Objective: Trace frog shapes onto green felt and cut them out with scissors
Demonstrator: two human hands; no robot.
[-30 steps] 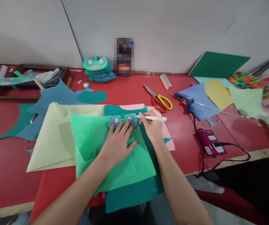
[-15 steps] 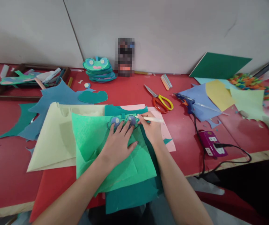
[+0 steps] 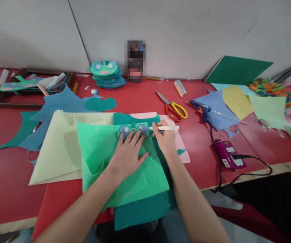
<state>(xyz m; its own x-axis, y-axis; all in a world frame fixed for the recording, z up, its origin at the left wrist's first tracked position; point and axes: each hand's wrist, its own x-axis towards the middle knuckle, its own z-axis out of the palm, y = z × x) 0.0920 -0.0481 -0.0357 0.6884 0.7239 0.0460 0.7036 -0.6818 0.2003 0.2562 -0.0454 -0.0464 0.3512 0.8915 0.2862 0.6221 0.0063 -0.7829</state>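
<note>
My left hand (image 3: 128,153) lies flat, fingers spread, pressing a frog-shaped felt cut-out (image 3: 132,131) with two blue eyes onto a light green felt sheet (image 3: 102,152). My right hand (image 3: 163,138) grips a white pencil (image 3: 167,128), its tip at the right edge of the cut-out. Under the green sheet lie a teal sheet (image 3: 140,209), a pale yellow sheet (image 3: 56,148) and a pink sheet (image 3: 179,141).
On the red table (image 3: 8,189) lie orange-and-yellow scissors (image 3: 173,108), a blue glue gun (image 3: 201,108), its cord and a purple power strip (image 3: 228,153). A stack of finished frog shapes (image 3: 106,74) stands at the back. Coloured felt sheets (image 3: 236,101) lie right, a cluttered tray (image 3: 29,86) left.
The pencil has shifted slightly along the right edge of the cut-out. The left hand stays pressed in place. A person's hand at the far right edge has mostly moved out of view.
</note>
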